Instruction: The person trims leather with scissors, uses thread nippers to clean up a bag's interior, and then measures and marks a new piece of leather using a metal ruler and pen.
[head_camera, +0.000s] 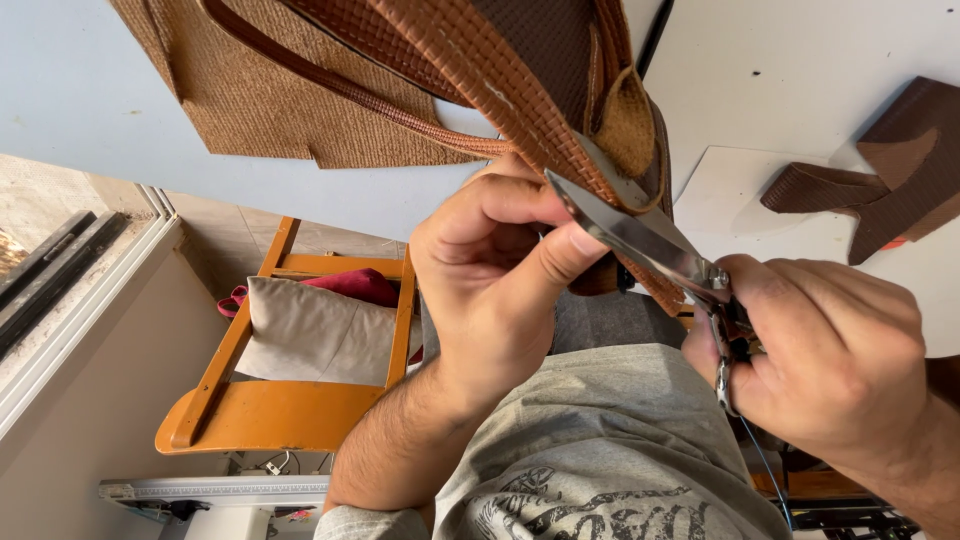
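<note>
Head view, read from left to right. An orange wooden chair (290, 390) stands on the floor below the worktop (90, 90), with a grey cloth (310, 335) and a red fabric (355, 283) lying on its seat. On the worktop rests a tan woven panel (260, 100) of textured material. At centre, the left hand (490, 280) pinches the brown embossed leather strap (470, 60) between thumb and forefinger, its grip pressed together just beside the blades, apparently to keep the strap taut and steady at the cutting point. Steel scissors (640, 235) meet the strap edge next to that pinch. The right hand (830, 350) is closed round the scissor handles, fingers through the loops. Dark brown webbing pieces (880, 185) lie well apart on the white sheet (760, 190) at right.
</note>
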